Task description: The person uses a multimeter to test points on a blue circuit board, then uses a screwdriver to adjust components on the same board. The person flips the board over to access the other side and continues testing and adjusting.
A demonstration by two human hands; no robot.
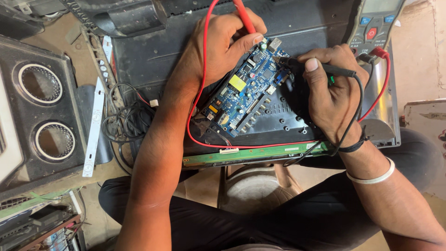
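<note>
Probing is under way: the left hand (227, 44) grips the red probe (244, 16) and the right hand (332, 90) the black probe (325, 69), both tips on the blue circuit board (246, 88), with the multimeter (374, 23) connected.

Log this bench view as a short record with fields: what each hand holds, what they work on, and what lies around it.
Left hand: holds a red probe in a pinch grip, tip at the board's top edge
Right hand: holds a black probe, tip on the board
Work piece: blue rectangular circuit board lying on a black metal back panel
Meter: grey handheld multimeter, red and black leads plugged in
Front edge: narrow green strip board
Left side: black speaker box with two round openings, coiled black wires
</note>
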